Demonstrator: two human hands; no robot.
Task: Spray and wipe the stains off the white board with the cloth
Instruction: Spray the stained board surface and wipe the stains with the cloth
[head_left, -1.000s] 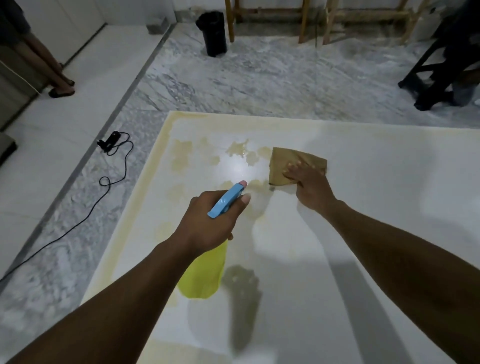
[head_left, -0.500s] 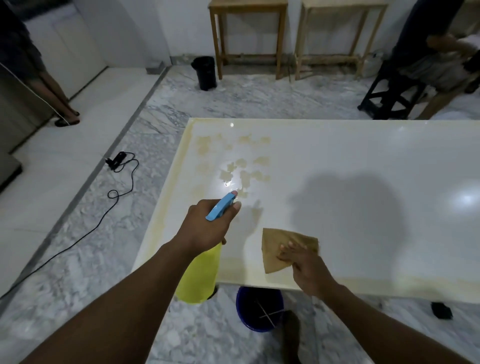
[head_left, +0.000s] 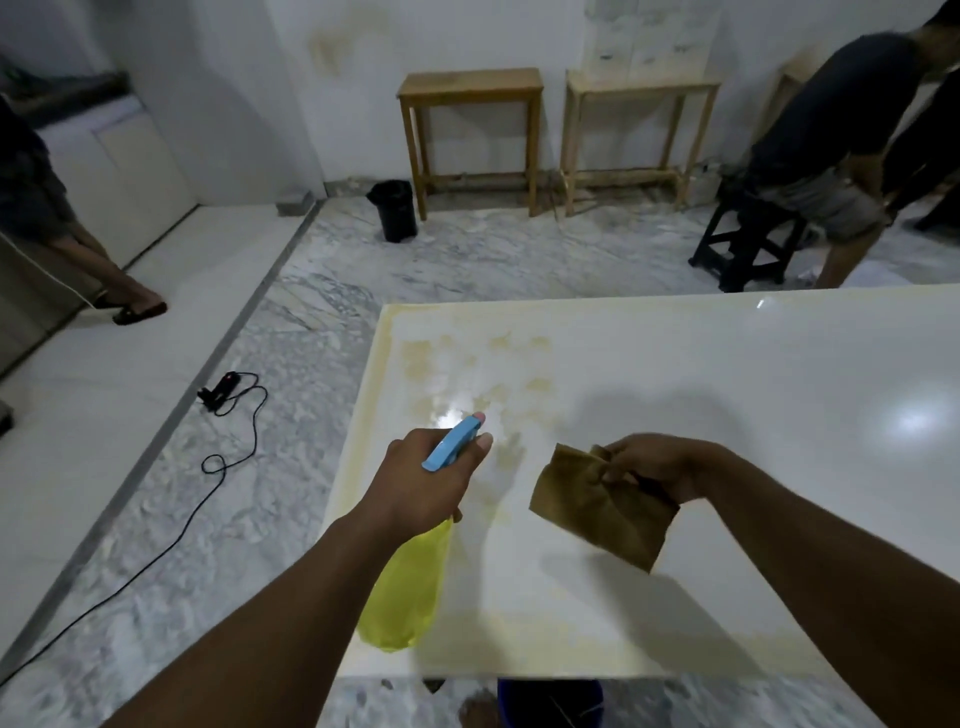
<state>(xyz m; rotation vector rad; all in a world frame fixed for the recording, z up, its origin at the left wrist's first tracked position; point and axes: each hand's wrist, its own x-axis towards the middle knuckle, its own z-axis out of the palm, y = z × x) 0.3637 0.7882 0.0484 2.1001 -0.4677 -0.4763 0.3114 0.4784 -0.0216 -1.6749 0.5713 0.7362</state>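
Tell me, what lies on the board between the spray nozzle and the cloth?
In the head view, only board with faint yellowish stains lies between the nozzle and the cloth; no object.

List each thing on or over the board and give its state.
white board: lying flat, yellowish stains at its left end.
stains: still unwiped.
spray bottle: held in the left hand, nozzle toward the stains.
cloth: bunched in the right hand, lifted off the board.
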